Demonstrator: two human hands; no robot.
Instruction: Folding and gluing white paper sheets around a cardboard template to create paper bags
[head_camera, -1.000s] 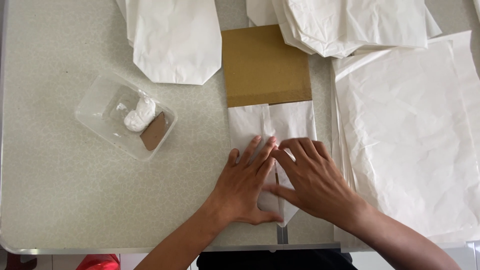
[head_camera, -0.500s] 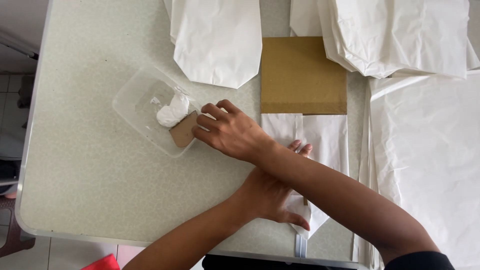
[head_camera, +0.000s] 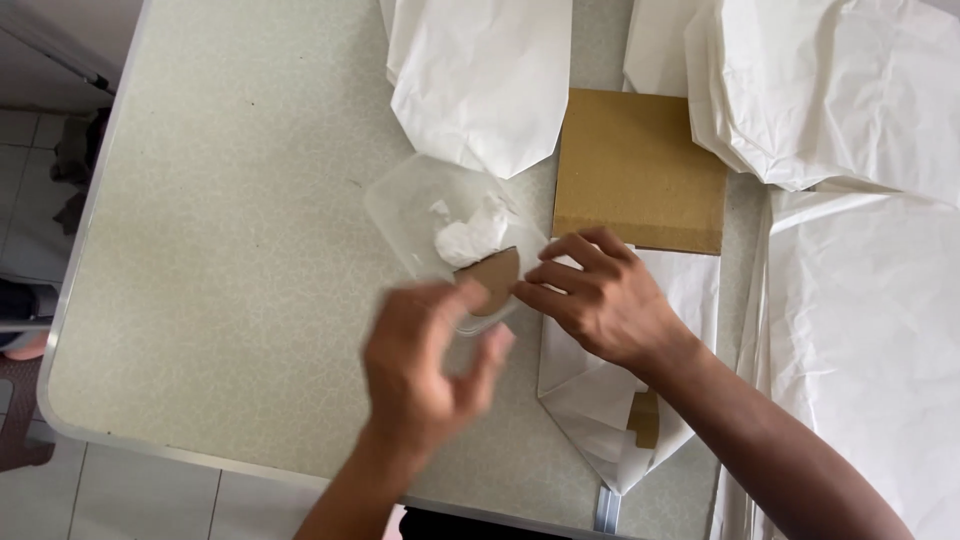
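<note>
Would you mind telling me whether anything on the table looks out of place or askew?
Nothing looks spilled or damaged. The clear plastic container sits askew to the table edge, and the white paper bags overlap loosely.

Bright, even daylight; soft shadows (left hand (head_camera: 425, 365) motion-blurred).

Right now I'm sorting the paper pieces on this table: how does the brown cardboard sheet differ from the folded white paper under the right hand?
The brown cardboard sheet is a flat, stiff-looking square; the folded white paper is creased and ends in a point near the table's edge. The cardboard sheet lies untouched, while the right hand rests on the white paper. The cardboard sheet is tan; the paper is white with a small tan piece on it. Both lie flat on the table.
</note>
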